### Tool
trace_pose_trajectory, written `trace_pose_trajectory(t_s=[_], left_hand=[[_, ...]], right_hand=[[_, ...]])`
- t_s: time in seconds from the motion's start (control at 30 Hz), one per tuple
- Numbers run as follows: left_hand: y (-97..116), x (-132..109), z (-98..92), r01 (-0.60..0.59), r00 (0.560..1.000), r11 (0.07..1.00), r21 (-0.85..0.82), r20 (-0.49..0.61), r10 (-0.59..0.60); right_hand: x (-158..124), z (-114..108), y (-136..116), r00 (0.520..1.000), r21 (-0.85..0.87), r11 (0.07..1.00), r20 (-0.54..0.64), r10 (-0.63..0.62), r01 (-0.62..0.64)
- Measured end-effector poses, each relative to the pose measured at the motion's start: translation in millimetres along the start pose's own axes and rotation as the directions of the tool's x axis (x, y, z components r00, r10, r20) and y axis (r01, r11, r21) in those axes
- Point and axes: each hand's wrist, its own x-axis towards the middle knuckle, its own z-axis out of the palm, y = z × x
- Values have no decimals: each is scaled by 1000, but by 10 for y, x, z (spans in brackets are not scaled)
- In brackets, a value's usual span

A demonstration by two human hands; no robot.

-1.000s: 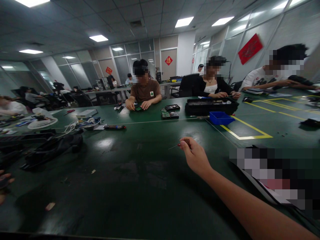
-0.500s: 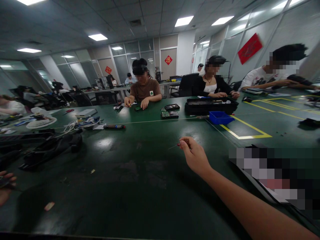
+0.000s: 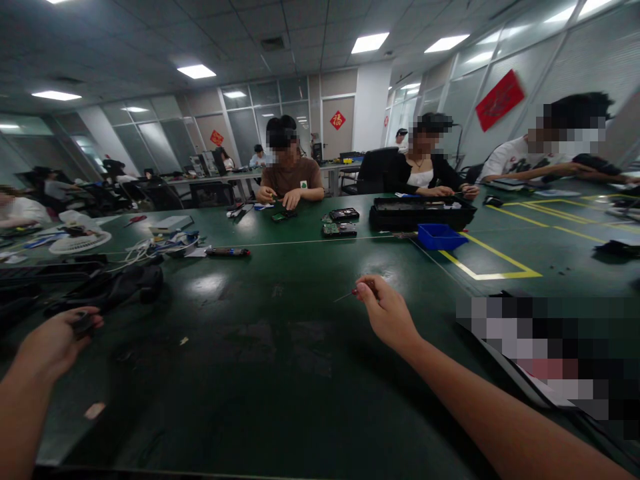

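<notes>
My right hand (image 3: 387, 310) is closed around the reddish handle of a thin screwdriver (image 3: 345, 297), its metal shaft pointing left above the green table (image 3: 225, 400). On the left side, my left hand (image 3: 55, 340) is curled around a small dark object (image 3: 84, 323); its kind cannot be made out. A black bag-like item (image 3: 120, 287) lies just beyond that hand. Below it on the tabletop is a small pale scrap (image 3: 95, 410).
A blue bin (image 3: 441, 237) and a long black tray (image 3: 423, 212) stand at the far right. Opened hard drives (image 3: 340, 229) lie mid-table. A marker-like tool (image 3: 227, 252) rests near tangled cables (image 3: 165, 247). Across the table, a person in brown (image 3: 293, 177) handles a circuit board.
My left hand has come in from the left edge, moving right and up with the small dark object. My right hand with the screwdriver has hardly moved.
</notes>
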Motion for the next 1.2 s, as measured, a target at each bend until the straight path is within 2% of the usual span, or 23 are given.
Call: trace_pose_trajectory(t_s=[0.03, 0.1, 0.2, 0.27, 0.37, 0.53, 0.57, 0.6, 0.67, 0.73, 0.8, 0.9, 1.0, 1.1, 1.2], left_hand=[[-4, 9, 60, 63, 988, 995, -71, 142, -52], [15, -56, 219, 156, 911, 970, -186, 407, -69], [111, -372, 517, 45, 779, 969, -241, 616, 117], [199, -678, 723, -99, 649, 960, -263, 714, 263], [326, -1194, 994, -225, 458, 897, -381, 771, 443], [497, -2077, 1278, -235, 177, 851, -470, 840, 513], [520, -2231, 1314, -243, 125, 844, -477, 848, 515], [533, -2366, 1348, -257, 94, 839, -480, 851, 516], [516, -2568, 1416, -325, 77, 848, -419, 882, 465], [438, -2670, 1486, -441, 97, 821, -362, 890, 445], [322, -2684, 1554, -566, 108, 742, -360, 860, 499], [174, -2598, 1633, -678, 65, 616, -401, 802, 593], [123, -2493, 1681, -691, 45, 581, -430, 777, 628], [128, -2455, 1713, -657, 74, 591, -469, 739, 669], [133, -2485, 1726, -632, 97, 599, -493, 716, 692]], right_hand=[[-1, -1, -2, 1000, 2, 1000, 3, 7, -7], [-4, -1, -3, 1000, 4, 1000, 14, 18, -18], [-11, 8, -2, 999, 3, 1000, 30, 19, -19], [-16, 14, -3, 999, 1, 1000, 41, 15, -15], [-25, 14, -10, 998, 14, 1000, 59, -2, 1], [-43, 5, -44, 997, 27, 1000, 81, 1, -3], [-44, 1, -58, 997, 24, 1000, 82, 0, -2], [-45, -3, -74, 996, 17, 1000, 84, -3, 2], [-43, -12, -109, 997, -20, 1000, 82, -4, 6], [-42, -17, -138, 997, -57, 998, 73, 2, 2], [-45, -18, -152, 998, -65, 998, 55, 10, -7], [-62, -16, -150, 1000, 0, 1000, 11, 15, -15], [-88, -17, -141, 999, 112, 994, -45, 25, -19], [-110, -13, -132, 996, 218, 976, -85, 17, 2], [-121, 3, -115, 996, 236, 971, -89, -7, 28]])
